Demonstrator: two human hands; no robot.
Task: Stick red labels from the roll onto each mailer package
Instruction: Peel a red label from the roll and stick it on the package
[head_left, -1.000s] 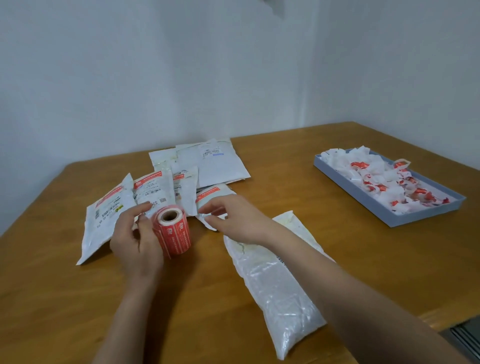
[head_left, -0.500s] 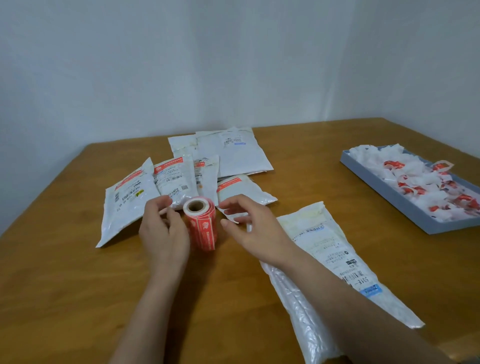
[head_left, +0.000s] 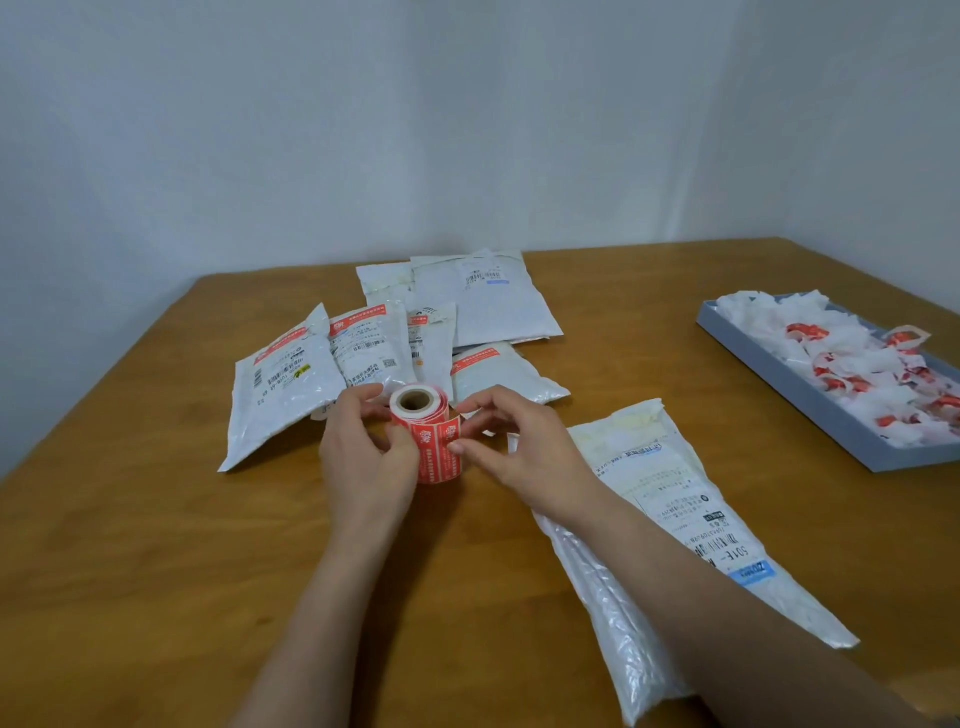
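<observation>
A roll of red labels stands on the wooden table in front of me. My left hand grips the roll from its left side. The fingertips of my right hand pinch at the roll's right edge. A long white mailer lies under my right forearm and shows no red label. Behind the roll lie several white mailers, some with a red label along the top. A larger white mailer at the back has none.
A shallow grey tray at the right holds a heap of crumpled white and red backing scraps. White walls close the table's far side and right corner. Bare wood shows at the left and near edge.
My right hand has moved left from the small mailer onto the roll's right edge. The left hand has turned the roll slightly, and the view has shifted left.
</observation>
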